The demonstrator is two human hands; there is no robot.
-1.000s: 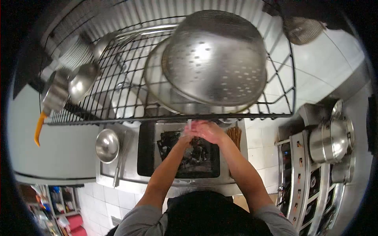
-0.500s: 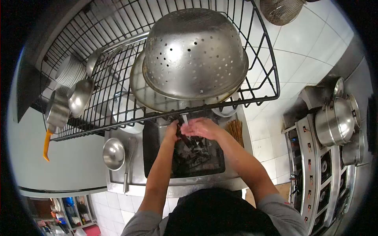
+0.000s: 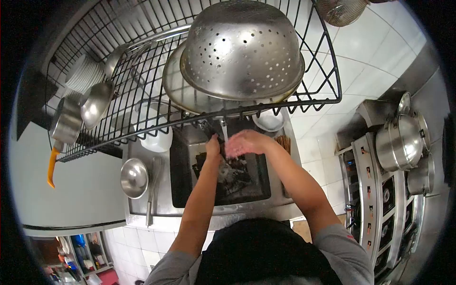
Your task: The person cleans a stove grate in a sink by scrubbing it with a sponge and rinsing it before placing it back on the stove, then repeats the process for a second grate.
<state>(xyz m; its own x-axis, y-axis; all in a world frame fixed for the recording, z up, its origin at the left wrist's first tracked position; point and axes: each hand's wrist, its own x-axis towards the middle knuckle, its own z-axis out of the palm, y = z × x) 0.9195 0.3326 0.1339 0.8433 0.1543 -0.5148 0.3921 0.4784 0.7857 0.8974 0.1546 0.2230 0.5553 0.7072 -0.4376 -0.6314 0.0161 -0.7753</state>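
Observation:
My left hand (image 3: 213, 146) is over the sink (image 3: 179, 190), its fingers closed around something dark that I cannot make out. Close to its right side, my right hand (image 3: 246, 143) has its fingers stretched out and its palm turned toward the left hand. Water (image 3: 224, 130) runs down between the two hands from under the rack. Below them, dark flat pieces (image 3: 233, 175) lie wet in the sink, partly covered by splashing. My left forearm hides some of the sink's contents.
A wire rack (image 3: 190, 127) hangs above the hands, carrying a steel colander (image 3: 244, 52) upside down on a round lid. A steel bowl (image 3: 134, 178) and a long-handled utensil (image 3: 153, 190) lie left of the sink. A white bowl (image 3: 270, 119) and bristle brush (image 3: 283, 143) are at the right; stoves stand farther right.
The view has shifted slightly. My right hand has turned and drawn a little apart from my left hand, and more of the dark pieces in the sink shows.

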